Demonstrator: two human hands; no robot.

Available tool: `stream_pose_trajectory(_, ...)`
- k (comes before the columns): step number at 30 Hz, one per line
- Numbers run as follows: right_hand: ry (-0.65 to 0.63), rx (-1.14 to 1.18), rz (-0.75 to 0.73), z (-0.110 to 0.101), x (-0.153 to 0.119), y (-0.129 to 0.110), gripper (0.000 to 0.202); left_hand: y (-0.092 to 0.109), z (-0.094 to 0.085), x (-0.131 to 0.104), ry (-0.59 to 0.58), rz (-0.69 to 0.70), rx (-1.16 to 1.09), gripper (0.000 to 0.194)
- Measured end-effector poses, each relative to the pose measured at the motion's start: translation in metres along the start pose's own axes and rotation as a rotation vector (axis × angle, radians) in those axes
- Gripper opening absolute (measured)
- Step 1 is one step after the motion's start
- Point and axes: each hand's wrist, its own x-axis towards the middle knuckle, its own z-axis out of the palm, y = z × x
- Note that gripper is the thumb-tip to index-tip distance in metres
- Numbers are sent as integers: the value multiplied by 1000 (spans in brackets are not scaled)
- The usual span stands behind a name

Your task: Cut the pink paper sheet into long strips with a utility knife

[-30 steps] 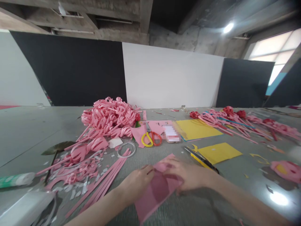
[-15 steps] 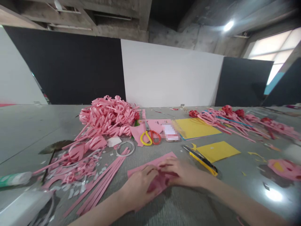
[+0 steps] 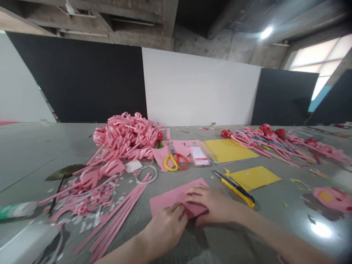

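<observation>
A sheet of pink paper [image 3: 167, 200] lies in front of me, its near edge under my fingers. My left hand [image 3: 166, 229] has its fingers curled together on that near edge, pinching the paper. Stretched across the sheet's right part, the fingers of my right hand [image 3: 213, 205] lie flat, with the thumb off the near edge. Right of this hand is a yellow and black utility knife [image 3: 236, 190]. Beyond the sheet lie scissors [image 3: 175, 161] with one yellow and one red handle. To the left are several narrow pink paper strips [image 3: 125, 209] and a roll of tape [image 3: 146, 174].
A heap of pink paper loops [image 3: 128, 134] stands at the back left, with paper scraps [image 3: 90, 201] before it. Behind the knife are yellow sheets [image 3: 255, 178] and a phone [image 3: 199, 156]. Pink and red paper flowers [image 3: 264, 135] lie back right. A white box [image 3: 30, 242] is near left.
The near part of the pink sheet has come up and over, so it now looks like a smaller flat rectangle. My left hand moved slightly right and nearer; my right-hand fingers flattened out.
</observation>
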Motion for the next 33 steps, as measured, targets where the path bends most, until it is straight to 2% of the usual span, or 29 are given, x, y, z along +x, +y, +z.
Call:
stream_pose_trajectory(2,16,-42,-17,2,0,-5,54,1,2,0,-26,7,52,17)
stream_pose_trajectory(5,74,-135,-101,5,1,-12,25,5,-3,-1,21,-107,-67,17)
stream_pose_trajectory(8,171,-143,-159,0,2,-16,20,5,-16,0,155,-280,-400,19)
stream_pose_trajectory(10,259,-43,-138,-8,2,-14,21,0,-23,1,256,-270,-542,22)
stream_pose_trajectory(12,344,90,-115,-17,2,-9,26,-8,-23,1,365,-195,-550,35)
stream_pose_trajectory(15,458,229,-77,-26,1,7,27,-20,-15,0,426,-58,-367,61)
stream_pose_trajectory(17,483,306,-63,-25,0,18,28,-25,-9,0,432,0,-215,67)
stream_pose_trajectory(19,461,386,-78,-22,-1,25,29,-26,-7,0,452,34,-98,61)
stream_pose_trajectory(23,346,421,-103,-19,-2,24,26,-23,-10,-1,474,180,63,28)
stream_pose_trajectory(25,311,344,-55,-21,-3,23,23,-20,-10,-2,499,249,170,23)
stream_pose_trajectory(27,358,260,13,-24,-3,25,25,-15,-6,-3,524,278,291,24)
stream_pose_trajectory(29,423,199,48,-28,-3,29,28,-10,-1,-4,484,262,385,26)
stream_pose_trajectory(33,460,61,-11,-39,-5,23,29,-2,5,-5,273,188,441,24)
